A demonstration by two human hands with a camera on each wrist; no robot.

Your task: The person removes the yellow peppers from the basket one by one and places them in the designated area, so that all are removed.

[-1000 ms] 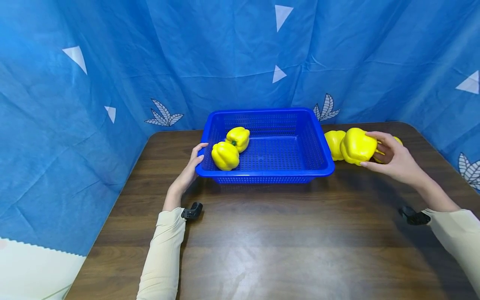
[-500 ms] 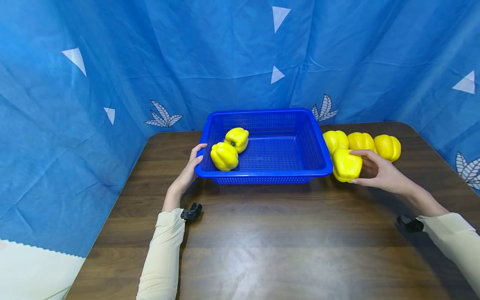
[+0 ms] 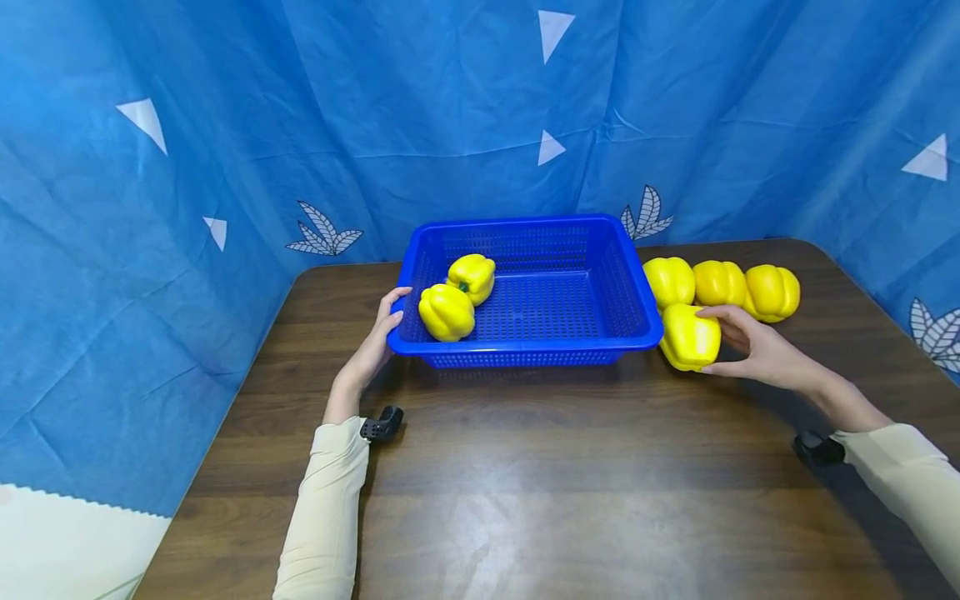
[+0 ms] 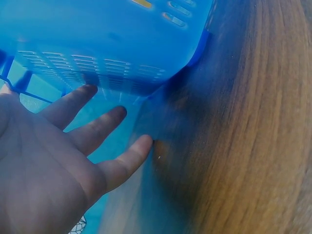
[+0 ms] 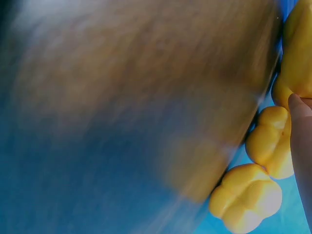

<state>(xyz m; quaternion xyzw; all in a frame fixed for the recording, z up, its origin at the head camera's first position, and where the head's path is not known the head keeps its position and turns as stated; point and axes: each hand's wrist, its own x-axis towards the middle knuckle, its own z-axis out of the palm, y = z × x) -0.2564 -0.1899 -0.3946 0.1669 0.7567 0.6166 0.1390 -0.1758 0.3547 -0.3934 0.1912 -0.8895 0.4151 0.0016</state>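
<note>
A person's right hand (image 3: 761, 350) pinches a glossy yellow pepper (image 3: 690, 337), thumb low and fingers high on its right side, at the near right corner of a blue plastic basket (image 3: 525, 344). The smooth pepper is blocky, with rounded lobes and shallow grooves; its stem is out of sight. It measures nearly as broad as long, so its long axis and the way its stem points cannot be told, nor whether it touches the wooden table (image 3: 525, 467).

At the basket's left end, the left hand (image 3: 369, 346) rests thumb and a finger on the rim, three other fingers spread nearly straight by the slotted outer wall. The basket is rectangular, its walls sloping, its long axis running left to right.

Inside, at left, lie two peppers (image 3: 447, 313), the rear one's green stem turned toward the front one. Three other peppers (image 3: 720, 283) sit in a row behind the right hand's catch. A creased blue curtain (image 3: 450, 83) hangs beyond the dark-grained tabletop.
</note>
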